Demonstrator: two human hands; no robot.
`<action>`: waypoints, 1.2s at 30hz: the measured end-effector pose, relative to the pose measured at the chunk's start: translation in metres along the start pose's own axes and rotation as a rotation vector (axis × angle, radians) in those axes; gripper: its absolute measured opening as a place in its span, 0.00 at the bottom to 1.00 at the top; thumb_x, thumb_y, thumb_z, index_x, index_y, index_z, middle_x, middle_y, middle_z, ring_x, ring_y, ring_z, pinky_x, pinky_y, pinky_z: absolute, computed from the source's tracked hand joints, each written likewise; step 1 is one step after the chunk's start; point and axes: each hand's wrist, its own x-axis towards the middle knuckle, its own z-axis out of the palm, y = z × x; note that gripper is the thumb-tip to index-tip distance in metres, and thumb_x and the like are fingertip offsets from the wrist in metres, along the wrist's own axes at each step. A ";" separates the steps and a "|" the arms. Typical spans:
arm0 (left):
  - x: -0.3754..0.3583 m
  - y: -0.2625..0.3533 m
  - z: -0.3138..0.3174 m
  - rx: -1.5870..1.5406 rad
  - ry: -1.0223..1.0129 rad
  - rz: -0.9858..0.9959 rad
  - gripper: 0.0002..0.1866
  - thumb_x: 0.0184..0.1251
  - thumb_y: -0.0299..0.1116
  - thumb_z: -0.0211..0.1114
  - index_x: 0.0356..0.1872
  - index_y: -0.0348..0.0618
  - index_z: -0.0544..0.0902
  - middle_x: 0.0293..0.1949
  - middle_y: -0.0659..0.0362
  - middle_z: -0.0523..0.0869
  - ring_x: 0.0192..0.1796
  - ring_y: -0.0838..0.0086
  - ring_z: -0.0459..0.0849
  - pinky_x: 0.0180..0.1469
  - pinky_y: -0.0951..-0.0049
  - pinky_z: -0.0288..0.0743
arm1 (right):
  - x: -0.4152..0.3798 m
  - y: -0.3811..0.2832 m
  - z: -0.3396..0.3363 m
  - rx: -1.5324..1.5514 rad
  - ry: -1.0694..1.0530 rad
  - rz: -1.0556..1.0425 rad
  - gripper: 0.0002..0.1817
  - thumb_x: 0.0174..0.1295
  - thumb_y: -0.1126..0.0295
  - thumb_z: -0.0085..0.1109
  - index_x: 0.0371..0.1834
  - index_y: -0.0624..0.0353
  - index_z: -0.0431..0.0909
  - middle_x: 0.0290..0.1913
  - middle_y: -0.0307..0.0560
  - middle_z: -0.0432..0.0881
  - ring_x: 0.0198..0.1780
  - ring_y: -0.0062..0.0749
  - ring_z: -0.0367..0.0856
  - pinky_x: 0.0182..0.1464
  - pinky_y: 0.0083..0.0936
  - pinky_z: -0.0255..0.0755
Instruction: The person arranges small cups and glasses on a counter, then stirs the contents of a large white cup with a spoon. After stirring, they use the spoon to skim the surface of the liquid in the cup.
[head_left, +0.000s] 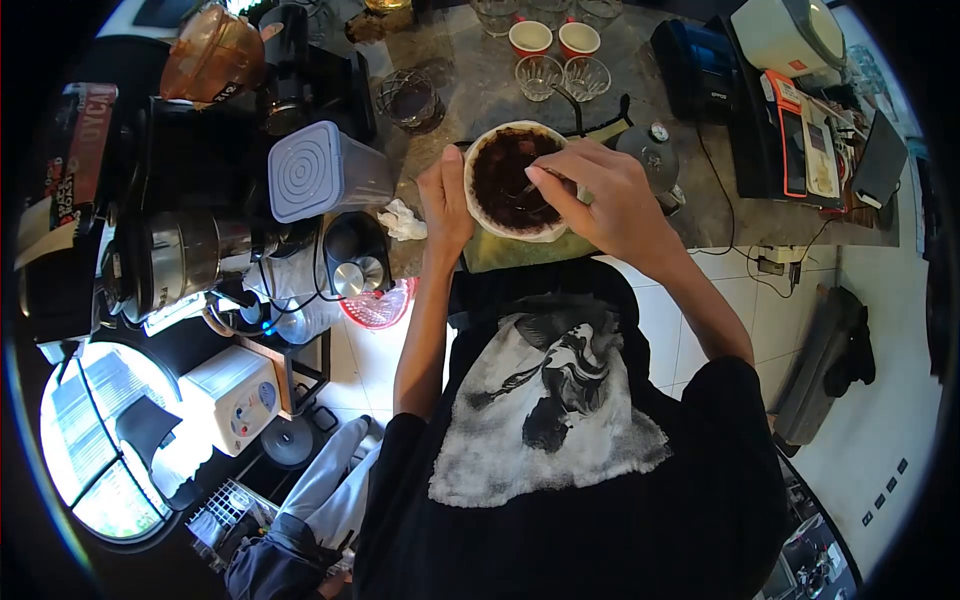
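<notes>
Pale-rimmed bowl (520,235) of dark grounds (497,165).
Right hand (610,200) pinches a half-hidden utensil (525,189) — left hand (446,200) at the rim, grip impossible to tell.

Grainy grounds (497,178), smooth plastic tub (345,172)

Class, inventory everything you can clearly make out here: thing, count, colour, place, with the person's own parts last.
Round container: 1, pale-rimmed, centre
Dark contents: 1 mass, brown-black, inside it
Cloth: 1, green, below the container
Counter: 1, grey, across the top
Kettle: 1, grey, right of the container
Cups: 2, red and white, top centre
Glasses: at least four, clear, around the cups
Tub: 1, bluish, left
Tissue: 1, white, beside left forearm
Basket: 1, red, below the counter
Shirt: 1, black with pale print, lower centre
Left hand: 1, bare, container's left side
Right hand: 1, bare, over the container
</notes>
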 end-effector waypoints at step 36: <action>0.002 -0.010 0.002 -0.023 0.013 -0.013 0.26 0.83 0.38 0.45 0.22 0.33 0.73 0.16 0.64 0.71 0.23 0.83 0.64 0.25 0.70 0.59 | -0.003 0.012 -0.035 0.137 -0.077 0.365 0.11 0.62 0.67 0.67 0.40 0.64 0.86 0.34 0.45 0.88 0.31 0.25 0.82 0.35 0.22 0.72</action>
